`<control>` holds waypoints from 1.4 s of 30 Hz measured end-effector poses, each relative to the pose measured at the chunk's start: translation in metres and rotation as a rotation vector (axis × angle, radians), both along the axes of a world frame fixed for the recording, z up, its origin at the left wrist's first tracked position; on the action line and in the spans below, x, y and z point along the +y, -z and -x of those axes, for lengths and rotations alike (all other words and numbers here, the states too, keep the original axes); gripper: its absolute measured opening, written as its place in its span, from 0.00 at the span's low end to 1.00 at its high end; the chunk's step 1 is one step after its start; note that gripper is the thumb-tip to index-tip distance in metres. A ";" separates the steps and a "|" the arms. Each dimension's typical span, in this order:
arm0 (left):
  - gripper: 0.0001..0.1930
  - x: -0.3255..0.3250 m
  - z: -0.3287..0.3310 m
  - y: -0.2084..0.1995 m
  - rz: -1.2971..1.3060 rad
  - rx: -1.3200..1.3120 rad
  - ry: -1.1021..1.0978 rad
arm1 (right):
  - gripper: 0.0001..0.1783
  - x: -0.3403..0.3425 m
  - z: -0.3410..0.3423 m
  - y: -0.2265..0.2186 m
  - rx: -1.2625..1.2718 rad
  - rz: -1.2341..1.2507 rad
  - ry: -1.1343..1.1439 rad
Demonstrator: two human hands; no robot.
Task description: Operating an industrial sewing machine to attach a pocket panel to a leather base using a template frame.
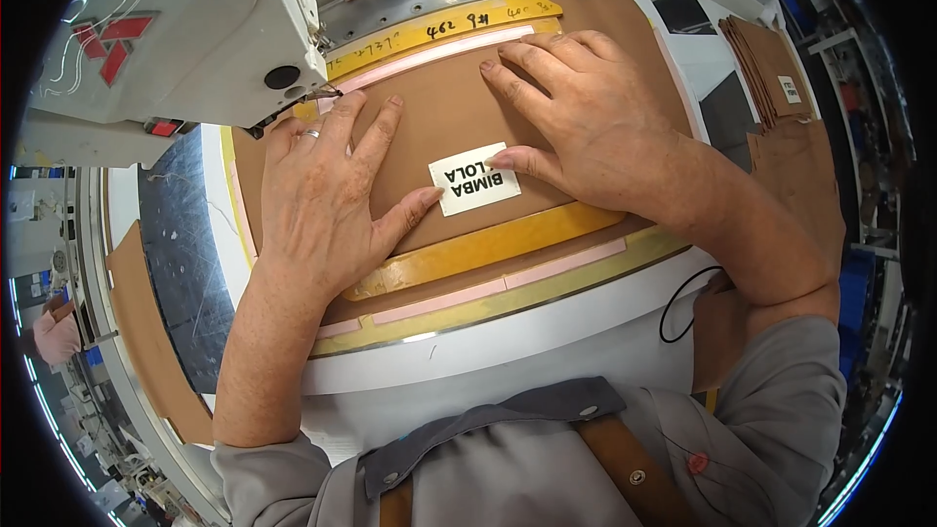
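Note:
A brown leather-like panel [429, 127] lies flat in front of me, with a cream rectangular label [476, 197] bearing dark lettering on it. My left hand [327, 181] rests on the panel's left side, fingers spread. Its thumb tip is at the label's left edge. On the right side, my right hand [595, 112] lies with fingers apart and its thumb on the label's upper right corner. A yellow curved strip [488, 252] crosses the panel nearer to me. Along the far edge runs a yellow template bar [429, 31] with handwriting, beside a pale pink strip [459, 53].
A white sewing machine head [205, 24] overhangs the far left, close to my left fingertips. Behind the yellow bar sits a perforated metal plate [425, 2]. Folded brown pieces [766, 73] are stacked at far right. Another brown piece [156, 332] lies at left; a black cable [673, 307] loops near my right forearm.

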State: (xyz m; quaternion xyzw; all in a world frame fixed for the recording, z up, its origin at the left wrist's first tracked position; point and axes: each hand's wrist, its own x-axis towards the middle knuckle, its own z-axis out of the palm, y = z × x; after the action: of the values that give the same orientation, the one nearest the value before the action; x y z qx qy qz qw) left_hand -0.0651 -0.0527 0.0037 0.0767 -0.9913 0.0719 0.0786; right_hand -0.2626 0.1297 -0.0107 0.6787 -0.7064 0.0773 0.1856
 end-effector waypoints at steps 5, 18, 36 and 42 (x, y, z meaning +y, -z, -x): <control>0.39 -0.001 -0.001 0.005 -0.004 0.041 0.035 | 0.43 0.002 0.001 0.003 0.000 0.003 0.010; 0.39 -0.001 -0.002 0.006 -0.035 0.049 0.028 | 0.50 0.002 -0.007 -0.018 0.005 -0.298 0.166; 0.40 -0.001 -0.003 0.011 -0.046 0.076 0.038 | 0.29 0.009 0.026 -0.015 -0.090 0.038 0.003; 0.39 0.000 -0.002 0.009 -0.069 0.049 0.029 | 0.15 0.016 0.044 -0.018 -0.163 0.109 0.015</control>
State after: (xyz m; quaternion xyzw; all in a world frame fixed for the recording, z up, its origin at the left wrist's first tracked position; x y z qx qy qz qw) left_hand -0.0628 -0.0530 -0.0048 0.0667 -0.9920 0.0344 0.1013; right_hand -0.3064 0.1460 0.0069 0.6536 -0.7191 0.1693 0.1646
